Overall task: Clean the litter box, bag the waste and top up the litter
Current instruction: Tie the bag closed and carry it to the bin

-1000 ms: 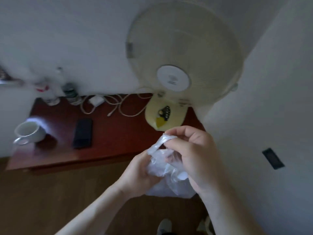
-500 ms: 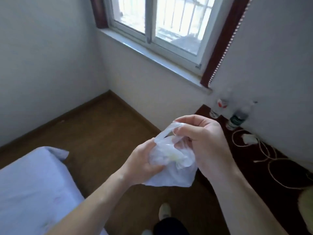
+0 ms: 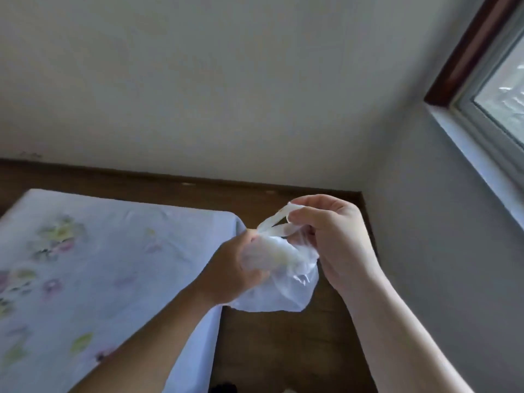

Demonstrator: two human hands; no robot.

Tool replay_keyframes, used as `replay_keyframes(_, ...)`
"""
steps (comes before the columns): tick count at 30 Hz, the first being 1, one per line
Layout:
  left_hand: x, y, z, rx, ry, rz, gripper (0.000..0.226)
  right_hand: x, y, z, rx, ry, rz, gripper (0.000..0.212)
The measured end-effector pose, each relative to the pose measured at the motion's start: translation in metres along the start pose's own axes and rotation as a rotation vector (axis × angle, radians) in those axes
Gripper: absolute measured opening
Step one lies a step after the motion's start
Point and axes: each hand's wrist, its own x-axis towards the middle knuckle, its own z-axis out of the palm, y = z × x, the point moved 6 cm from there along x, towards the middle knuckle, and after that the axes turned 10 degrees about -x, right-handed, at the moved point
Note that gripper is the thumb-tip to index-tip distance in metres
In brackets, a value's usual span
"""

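**Both hands working a clear plastic bag beside the bed**

The head view showed a thin, translucent plastic bag (image 3: 279, 282) held in mid-air between the two hands, above a strip of brown wood floor (image 3: 283, 350) and just past the corner of a bed. The left hand (image 3: 232, 268) was closed around the gathered upper body of the bag, its fingers curled into the crumpled film, so that the bag bulged out beneath and to the right of the fist. Something pale and yellowish lay inside the bag near this grip; what it was could not be made out. The right hand (image 3: 331, 239) stood slightly higher, its fingers bent in a narrow pinch on a twisted handle loop (image 3: 276, 222) that rose from the bag's mouth; the loop ran from the left hand's knuckles up to the right fingertips. The lower part of the bag hung slack and rounded, touching neither floor nor bed.

To the left lay the bed (image 3: 85, 279), covered in a pale blue sheet with a faint flower print, blurred in the picture. A dark baseboard (image 3: 170, 177) ran along the foot of the plain light wall (image 3: 226, 80). At the upper right, a window (image 3: 504, 89) with a dark wooden frame and a pale sill was set in the adjoining wall.
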Motion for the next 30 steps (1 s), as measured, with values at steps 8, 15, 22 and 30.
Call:
replay_keyframes(8,0.05,-0.045,-0.1,-0.054,0.28,-0.084,0.051,0.12,-0.041,0.104,-0.14,-0.28,-0.042,0.015)
replay_keyframes(15,0.132,-0.102,-0.183,-0.112,0.406,-0.077,0.046,0.228,-0.064,0.202,-0.206,-0.372,-0.075,0.016)
replay_keyframes(22,0.222,-0.129,-0.26,-0.098,0.467,-0.133,0.05,0.334,-0.109,0.269,-0.165,-0.456,-0.098,0.016)
replay_keyframes(30,0.335,-0.18,-0.315,-0.078,0.702,-0.185,0.047,0.483,-0.134,0.342,-0.211,-0.681,-0.125,0.016)
